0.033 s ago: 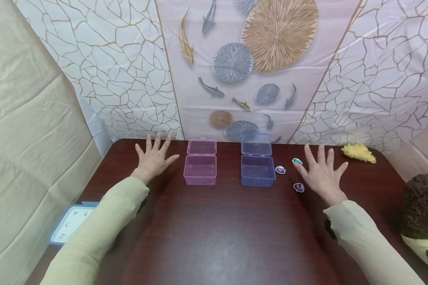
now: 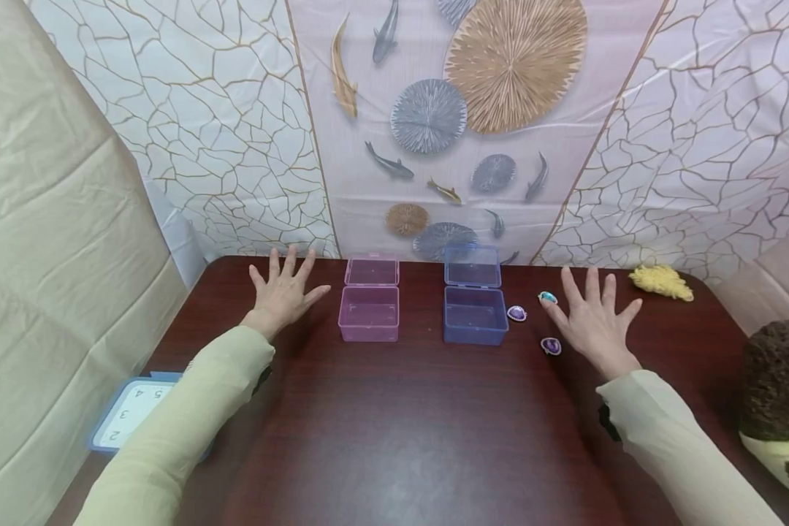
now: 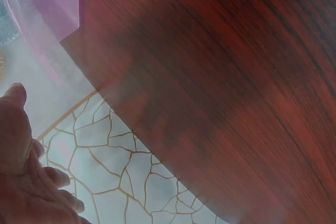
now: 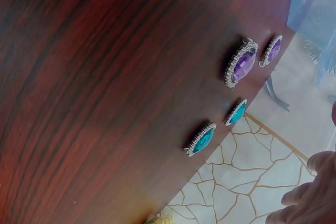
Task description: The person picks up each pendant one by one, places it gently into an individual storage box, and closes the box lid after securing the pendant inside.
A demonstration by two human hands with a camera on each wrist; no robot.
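My left hand is spread with straight fingers, left of a pink see-through box whose lid stands up behind it. Fingers spread too, my right hand is held over the right part of the table, holding nothing. Beside it lie two purple gem pendants with silvery beaded rims and a teal one. A second teal pendant shows in the right wrist view; the right hand hides it from the head view. The blue see-through box, lid up, stands left of the pendants.
A fluffy yellow thing lies at the back right. Partly under the left sleeve is a blue-edged board with numbers. A brown plush thing stands at the right edge. Behind the dark wooden table hangs a patterned cloth.
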